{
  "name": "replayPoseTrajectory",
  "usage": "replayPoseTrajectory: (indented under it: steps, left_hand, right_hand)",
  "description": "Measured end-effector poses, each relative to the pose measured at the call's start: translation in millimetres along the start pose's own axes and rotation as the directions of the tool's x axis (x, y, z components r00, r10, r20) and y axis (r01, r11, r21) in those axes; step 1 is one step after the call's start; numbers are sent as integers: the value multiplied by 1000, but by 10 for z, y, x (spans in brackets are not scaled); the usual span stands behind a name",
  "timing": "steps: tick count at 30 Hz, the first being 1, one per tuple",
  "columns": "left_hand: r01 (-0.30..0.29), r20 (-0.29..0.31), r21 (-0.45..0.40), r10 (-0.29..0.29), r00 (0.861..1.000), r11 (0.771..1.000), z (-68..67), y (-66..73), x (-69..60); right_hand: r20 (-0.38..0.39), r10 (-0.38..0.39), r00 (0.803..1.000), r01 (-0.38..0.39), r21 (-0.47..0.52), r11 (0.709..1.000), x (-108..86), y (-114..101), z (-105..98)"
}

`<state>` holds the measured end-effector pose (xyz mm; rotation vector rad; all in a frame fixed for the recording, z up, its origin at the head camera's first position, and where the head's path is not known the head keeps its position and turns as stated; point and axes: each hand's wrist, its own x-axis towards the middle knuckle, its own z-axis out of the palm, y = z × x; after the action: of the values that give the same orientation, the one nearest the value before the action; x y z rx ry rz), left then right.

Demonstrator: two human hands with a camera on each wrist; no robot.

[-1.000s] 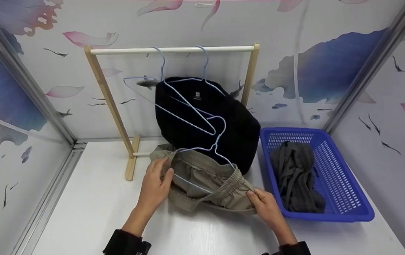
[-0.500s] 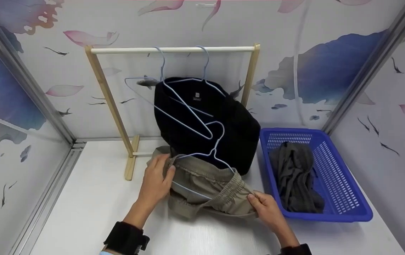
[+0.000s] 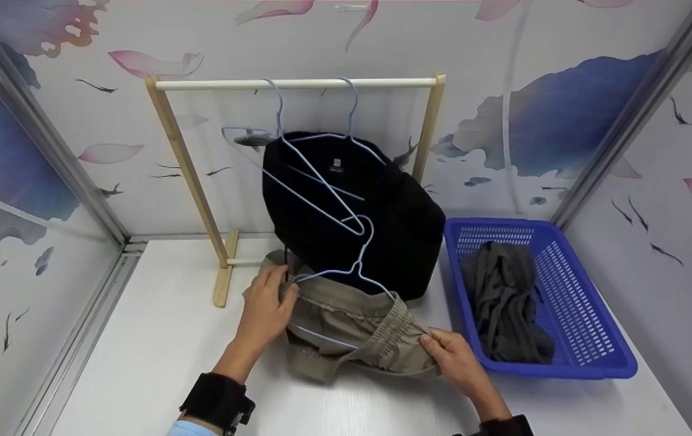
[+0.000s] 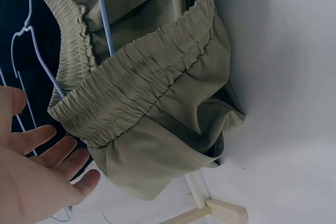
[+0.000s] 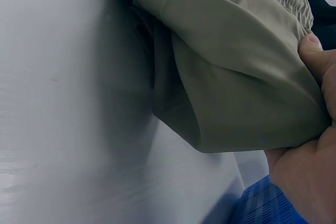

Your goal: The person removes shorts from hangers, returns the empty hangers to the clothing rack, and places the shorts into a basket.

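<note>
- The khaki garment is in front of the clothes rack, left of the blue basket, with a hanger inside its elastic waist opening; fabric hides the hanger's two ends.
- The right hand pinches the garment's right side, thumb on the near face; cloth covers most of its fingers.
- The left hand lies at the other end of the waistband. The head view leaves its hold unclear, but the left wrist view shows loosely bent, parted fingers beside the band, gripping nothing; whether a fingertip touches cloth is hard to tell.
- The hanger's hook overlaps the lower tip of a bare hanger hung on the rail; contact between them cannot be made out.
- A black garment on another hanger covers the rack's right foot; its lower edge is partly behind the khaki cloth.
- Bunched dark grey cloth sits in the basket, its shape unreadable.
- Only the right wrist view shows the khaki underside folds, above the white table; it cuts the basket to a corner.
</note>
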<state>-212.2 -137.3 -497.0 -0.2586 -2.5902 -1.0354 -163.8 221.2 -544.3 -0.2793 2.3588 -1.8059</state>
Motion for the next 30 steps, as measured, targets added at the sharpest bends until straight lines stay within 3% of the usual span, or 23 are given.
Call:
replayPoseTrajectory:
  steps: [7,14,30]
  left_hand:
    - [71,48,63,-74,996,995,20,-59,-11]
    - [47,34,94,-50,998,994,45,-108,-28]
    - [47,3,136,-48,999,990,66,-163,-122]
  right_hand:
    - [15,-32,999,33,-24,999,-8,4,6]
    - [42,8,999,-9,10,1000,-13,39,-5]
    - [54,-5,999,4,12,1000,-15,86,-9]
